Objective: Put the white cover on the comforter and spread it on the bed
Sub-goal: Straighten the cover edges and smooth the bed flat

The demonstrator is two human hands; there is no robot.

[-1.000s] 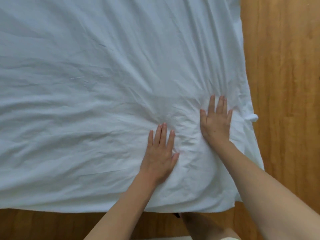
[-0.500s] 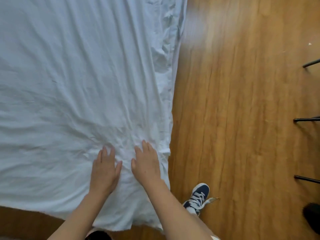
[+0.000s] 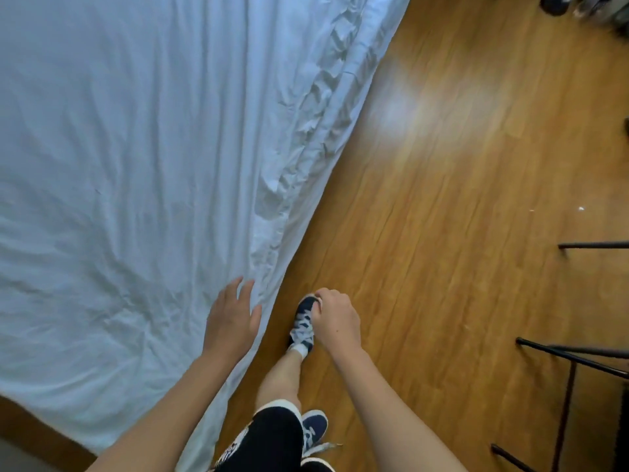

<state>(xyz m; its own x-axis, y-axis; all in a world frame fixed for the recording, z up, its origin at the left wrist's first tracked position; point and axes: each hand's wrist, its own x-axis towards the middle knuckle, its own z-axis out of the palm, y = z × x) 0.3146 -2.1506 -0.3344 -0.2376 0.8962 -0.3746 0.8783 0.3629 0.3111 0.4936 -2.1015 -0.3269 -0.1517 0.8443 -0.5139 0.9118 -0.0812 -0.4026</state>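
White cover lies spread over frame left, bunched along its right edge; spreading step judged. Left hand fingers apart above it; right hand curled, empty. Edge smoothing needed next

Soft, even daylight fills the scene, and the white cover takes a cool bluish cast with gentle shadows in its creases. A pale glare patch sits on the wooden floor at far right. Wide-angle distortion bends the edges, and the far-right corner is blurred.
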